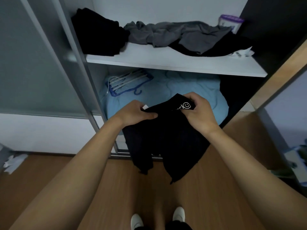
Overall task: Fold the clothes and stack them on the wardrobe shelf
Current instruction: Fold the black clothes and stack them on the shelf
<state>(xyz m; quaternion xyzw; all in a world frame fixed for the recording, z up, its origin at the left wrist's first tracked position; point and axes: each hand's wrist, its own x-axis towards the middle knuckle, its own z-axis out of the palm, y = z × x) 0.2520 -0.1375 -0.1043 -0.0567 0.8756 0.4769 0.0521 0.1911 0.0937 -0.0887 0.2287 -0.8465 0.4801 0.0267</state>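
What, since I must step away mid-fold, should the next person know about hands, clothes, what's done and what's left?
The left hand and the right hand each grip the top edge of the black fabric garment with a white smiley print, which hangs unfolded before the wardrobe.
On the white wardrobe shelf: a black pile of clothes at left, seemingly stacked; a crumpled grey garment mid-shelf, lying over a loose black garment at right.
Left: fold the held garment, then those two, and stack all.
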